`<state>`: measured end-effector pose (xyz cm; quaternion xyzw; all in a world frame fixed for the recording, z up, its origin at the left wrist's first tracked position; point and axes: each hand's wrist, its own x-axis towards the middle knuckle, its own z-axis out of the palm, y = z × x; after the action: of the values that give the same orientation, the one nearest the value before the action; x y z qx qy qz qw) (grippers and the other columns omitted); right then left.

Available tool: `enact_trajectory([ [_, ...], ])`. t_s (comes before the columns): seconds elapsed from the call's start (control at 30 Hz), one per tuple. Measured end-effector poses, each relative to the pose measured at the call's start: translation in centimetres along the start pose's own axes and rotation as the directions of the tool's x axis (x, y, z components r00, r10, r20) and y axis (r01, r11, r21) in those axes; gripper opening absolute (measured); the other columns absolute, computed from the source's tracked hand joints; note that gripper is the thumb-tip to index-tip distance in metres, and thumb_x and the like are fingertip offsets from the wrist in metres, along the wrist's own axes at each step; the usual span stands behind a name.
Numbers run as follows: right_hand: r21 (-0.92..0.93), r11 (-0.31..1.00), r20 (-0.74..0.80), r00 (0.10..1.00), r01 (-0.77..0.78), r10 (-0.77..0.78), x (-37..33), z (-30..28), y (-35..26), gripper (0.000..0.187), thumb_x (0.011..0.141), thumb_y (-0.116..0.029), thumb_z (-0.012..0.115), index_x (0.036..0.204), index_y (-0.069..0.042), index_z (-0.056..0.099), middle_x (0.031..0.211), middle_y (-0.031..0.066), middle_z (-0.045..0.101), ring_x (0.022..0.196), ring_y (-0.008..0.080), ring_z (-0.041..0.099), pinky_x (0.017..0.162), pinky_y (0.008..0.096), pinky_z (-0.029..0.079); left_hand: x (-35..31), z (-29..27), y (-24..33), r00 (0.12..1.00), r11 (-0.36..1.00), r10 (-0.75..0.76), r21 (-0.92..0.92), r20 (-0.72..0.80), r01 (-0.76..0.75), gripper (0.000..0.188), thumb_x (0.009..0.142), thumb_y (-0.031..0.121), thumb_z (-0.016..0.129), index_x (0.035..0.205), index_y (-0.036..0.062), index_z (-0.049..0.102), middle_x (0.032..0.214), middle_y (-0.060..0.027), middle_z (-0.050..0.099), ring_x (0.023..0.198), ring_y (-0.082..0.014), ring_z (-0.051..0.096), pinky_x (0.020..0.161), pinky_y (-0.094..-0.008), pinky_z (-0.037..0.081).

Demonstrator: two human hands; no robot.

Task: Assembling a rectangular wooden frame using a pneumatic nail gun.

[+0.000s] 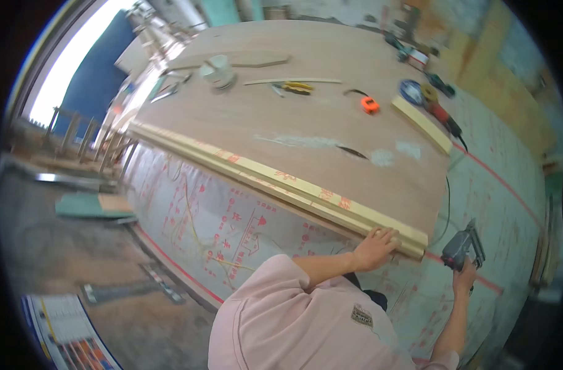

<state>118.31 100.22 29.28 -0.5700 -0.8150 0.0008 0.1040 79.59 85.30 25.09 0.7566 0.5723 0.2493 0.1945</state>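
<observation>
Along the near edge of the plywood worktable (pixel 220 123) lie long yellowish wooden strips (pixel 263 176) with red print, side by side. My left hand (pixel 377 248) grips their right end, its fingers curled over the top. Off the table's right corner, my right hand (pixel 463 279) holds a grey and black nail gun (pixel 459 246) by its handle, with the long magazine pointing up and away. The nail gun is apart from the strips. A dark, thin pointed piece (pixel 353 152) lies on the tabletop beyond the strips, beside whitish smears.
An orange tape measure (pixel 369 105), yellow-handled tool (pixel 298 88), white bucket (pixel 217 74) and short wooden block (pixel 422 125) lie on the table. Farther right are a blue roll (pixel 411 91) and a red-bodied power tool (pixel 440 115). A dark cable (pixel 448 209) hangs by the right edge. Printed sheeting (pixel 232 216) covers the floor.
</observation>
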Motion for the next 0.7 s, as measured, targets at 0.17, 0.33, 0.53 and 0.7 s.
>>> enact_trajectory([
  [0.17, 0.074, 0.938, 0.166, 0.924, 0.338, -0.346, 16.1, 4.8, -1.5, 0.036, 0.073, -0.007, 0.081, 0.104, -0.006, 0.062, 0.090, 0.0212, 0.069, 0.090, 0.0486, 0.063, 0.077, 0.0567, 0.050, 3.7, 0.5, -0.5, 0.986, 0.982, -0.165, 0.096, 0.038, 0.160, 0.085, 0.084, 0.041, 0.081, 0.153, 0.0135, 0.040, 0.158, -0.0162, 0.040, 0.149, -0.0335, 0.036, 0.118, -0.0540, 0.025],
  [0.33, 0.172, 0.809, 0.288, 0.756, 0.563, -0.587, 26.0, 8.9, -7.1, 0.040, 0.078, -0.014, 0.079, 0.112, -0.004, 0.062, 0.092, 0.0250, 0.071, 0.091, 0.0460, 0.068, 0.078, 0.0550, 0.052, 5.1, 1.5, 0.4, 0.942, 0.931, -0.294, 0.273, 0.160, 0.244, 0.109, 0.068, 0.049, 0.091, 0.158, 0.0197, 0.037, 0.162, -0.0131, 0.039, 0.153, -0.0308, 0.033, 0.121, -0.0556, 0.023],
  [0.53, 0.199, 0.697, 0.363, 0.609, 0.689, -0.706, 31.6, 11.9, -10.8, 0.050, 0.088, -0.028, 0.076, 0.127, -0.007, 0.053, 0.102, 0.0220, 0.073, 0.099, 0.0432, 0.069, 0.086, 0.0532, 0.051, 7.5, 1.9, 2.9, 0.850, 0.841, -0.507, 0.297, 0.142, 0.452, 0.109, 0.066, 0.050, 0.091, 0.158, 0.0248, 0.039, 0.161, -0.0131, 0.041, 0.153, -0.0328, 0.032, 0.125, -0.0621, 0.017],
  [0.7, 0.205, 0.685, 0.362, 0.596, 0.699, -0.717, 33.3, 13.6, -12.3, 0.054, 0.093, -0.040, 0.072, 0.127, -0.003, 0.051, 0.102, 0.0227, 0.074, 0.099, 0.0403, 0.070, 0.085, 0.0512, 0.049, 8.3, 2.7, 3.5, 0.810, 0.797, -0.582, 0.254, 0.077, 0.549, 0.103, 0.067, 0.052, 0.089, 0.155, 0.0251, 0.043, 0.159, -0.0124, 0.043, 0.153, -0.0338, 0.033, 0.124, -0.0645, 0.015],
])
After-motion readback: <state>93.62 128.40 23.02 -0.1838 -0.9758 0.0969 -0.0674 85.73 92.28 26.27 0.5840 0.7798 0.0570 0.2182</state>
